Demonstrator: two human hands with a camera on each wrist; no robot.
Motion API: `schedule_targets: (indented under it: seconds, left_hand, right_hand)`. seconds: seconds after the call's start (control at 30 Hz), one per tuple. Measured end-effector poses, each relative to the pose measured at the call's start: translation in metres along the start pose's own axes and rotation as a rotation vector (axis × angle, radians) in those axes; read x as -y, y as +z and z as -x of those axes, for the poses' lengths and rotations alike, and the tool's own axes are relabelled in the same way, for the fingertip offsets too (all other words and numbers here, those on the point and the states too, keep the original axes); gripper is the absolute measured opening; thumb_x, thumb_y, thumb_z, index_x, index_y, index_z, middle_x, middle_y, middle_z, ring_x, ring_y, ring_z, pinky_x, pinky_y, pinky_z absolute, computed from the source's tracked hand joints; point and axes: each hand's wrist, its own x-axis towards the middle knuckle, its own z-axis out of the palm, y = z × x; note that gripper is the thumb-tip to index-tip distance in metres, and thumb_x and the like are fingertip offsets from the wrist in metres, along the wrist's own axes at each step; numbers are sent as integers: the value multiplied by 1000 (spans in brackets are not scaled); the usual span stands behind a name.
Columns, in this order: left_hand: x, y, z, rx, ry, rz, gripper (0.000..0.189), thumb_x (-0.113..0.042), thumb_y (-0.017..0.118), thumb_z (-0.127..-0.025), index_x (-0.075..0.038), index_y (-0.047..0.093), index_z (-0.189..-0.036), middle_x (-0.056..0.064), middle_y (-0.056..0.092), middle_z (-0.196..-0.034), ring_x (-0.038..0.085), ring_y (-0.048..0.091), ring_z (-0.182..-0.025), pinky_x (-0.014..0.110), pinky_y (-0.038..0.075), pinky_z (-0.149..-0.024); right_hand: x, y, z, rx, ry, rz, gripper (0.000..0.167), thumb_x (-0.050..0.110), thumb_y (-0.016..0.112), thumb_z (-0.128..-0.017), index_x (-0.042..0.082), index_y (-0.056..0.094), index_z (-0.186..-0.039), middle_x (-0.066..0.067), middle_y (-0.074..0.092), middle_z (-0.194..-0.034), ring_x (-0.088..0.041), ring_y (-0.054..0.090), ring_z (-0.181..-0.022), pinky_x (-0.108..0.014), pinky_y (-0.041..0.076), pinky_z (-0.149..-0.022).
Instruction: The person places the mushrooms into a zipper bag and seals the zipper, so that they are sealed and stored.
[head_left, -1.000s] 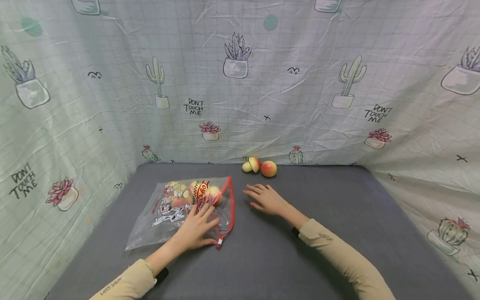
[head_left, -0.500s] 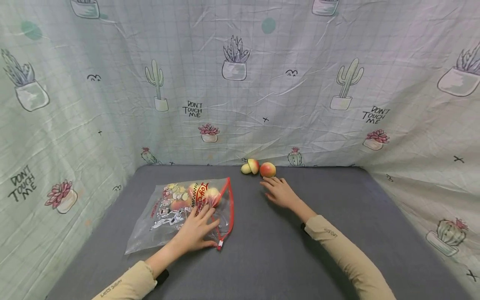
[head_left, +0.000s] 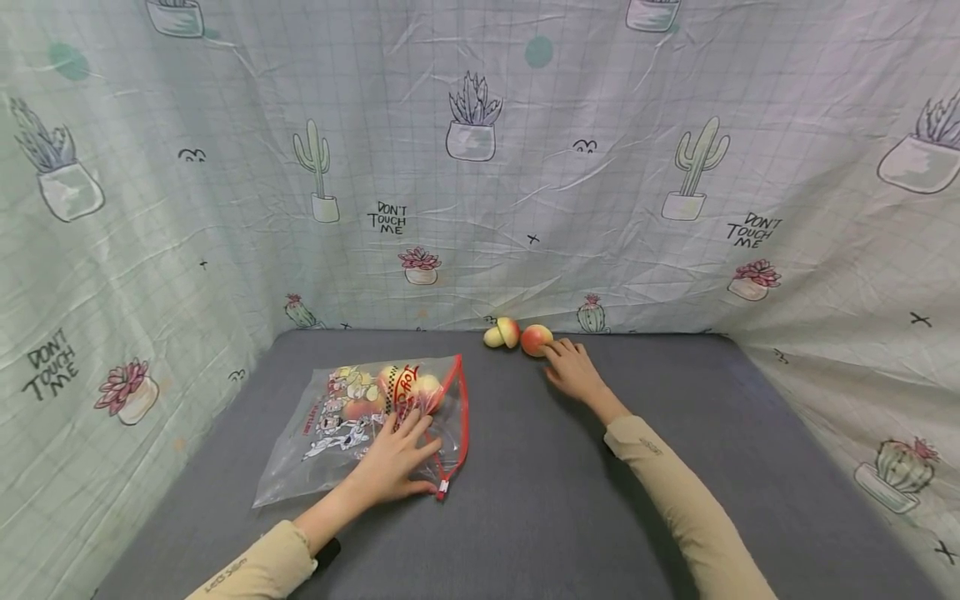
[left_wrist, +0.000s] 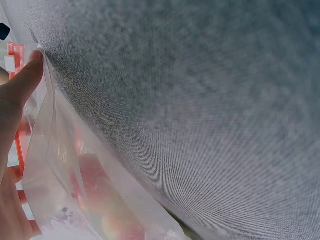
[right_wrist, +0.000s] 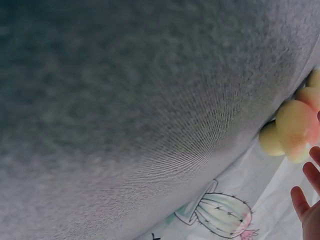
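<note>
My left hand (head_left: 392, 463) lies with spread fingers on a clear plastic zip bag (head_left: 288, 467) with a red zip edge. Its thumb rests by the zip slider at the near corner. Through the plastic, several red-and-yellow things (head_left: 360, 408) show, their shapes partly hidden by print. At the back of the table, my right hand (head_left: 576, 371) reaches a red-and-yellow toy mushroom (head_left: 535, 340), fingertips at its right side. The right wrist view shows this mushroom's cap and stem (right_wrist: 271, 139), with fingers (right_wrist: 311, 175) extended beside it. A second toy mushroom (head_left: 502, 333) lies just left.
A dark grey cloth (head_left: 517, 500) covers the table. Behind and at both sides hangs a pale curtain (head_left: 570, 192) printed with potted cacti, its back part close behind the mushrooms.
My right hand has moved away from me and slightly right, from bare table to the right side of the round-looking mushroom. My left hand stays on the bag.
</note>
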Motion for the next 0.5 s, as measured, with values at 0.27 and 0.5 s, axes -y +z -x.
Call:
schedule_targets:
  seconds: [0.27, 0.5]
  left_hand:
    - [-2, -1, 1, 9, 1, 3, 66, -65, 59, -67, -20, 58, -116, 16, 51, -126, 37, 43, -120, 58, 35, -90]
    - [-1, 0, 0, 7, 6, -4, 66, -65, 59, -67, -21, 58, -116, 15, 51, -126, 36, 44, -119, 59, 35, -90]
  right_hand:
    - [-3, 9, -13, -13, 90, -4, 43, 20, 61, -82, 9, 50, -122, -14, 52, -116, -30, 47, -105, -48, 39, -79]
    - [-5, 14, -25, 41, 188, -44, 54, 25, 58, -85, 7, 39, -132, -18, 39, -135, -36, 42, -118, -51, 40, -82]
